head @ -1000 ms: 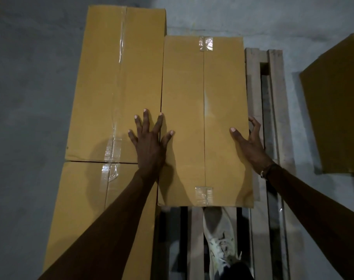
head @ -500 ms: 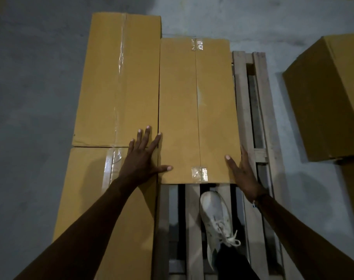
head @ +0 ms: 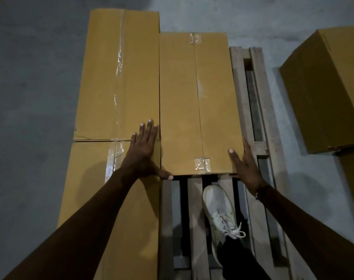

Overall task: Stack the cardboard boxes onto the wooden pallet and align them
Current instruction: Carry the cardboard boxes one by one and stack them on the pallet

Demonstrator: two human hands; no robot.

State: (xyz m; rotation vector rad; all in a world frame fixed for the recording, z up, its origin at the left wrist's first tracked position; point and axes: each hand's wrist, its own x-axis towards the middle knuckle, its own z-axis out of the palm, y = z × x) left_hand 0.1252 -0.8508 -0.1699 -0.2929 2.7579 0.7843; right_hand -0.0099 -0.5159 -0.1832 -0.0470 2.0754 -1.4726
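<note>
Head view: the wooden pallet (head: 259, 102) is mostly hidden under boxes, and a side box (head: 323, 91) is cut off at the right edge. The middle box (head: 198, 102) lies on the pallet, flush against the left boxes (head: 119, 77). The left hand (head: 142, 152) lies flat, fingers straight on the left boxes, thumb at the middle box's near corner. The right hand (head: 246, 165) presses straight fingers along its right side, thumb on top. A white shoe (head: 220, 213) stands on the slats.

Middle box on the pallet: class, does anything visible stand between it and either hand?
Nothing visible does. The left hand lies flat beside the middle box, thumb at its near corner; the right hand rests against its right edge.
</note>
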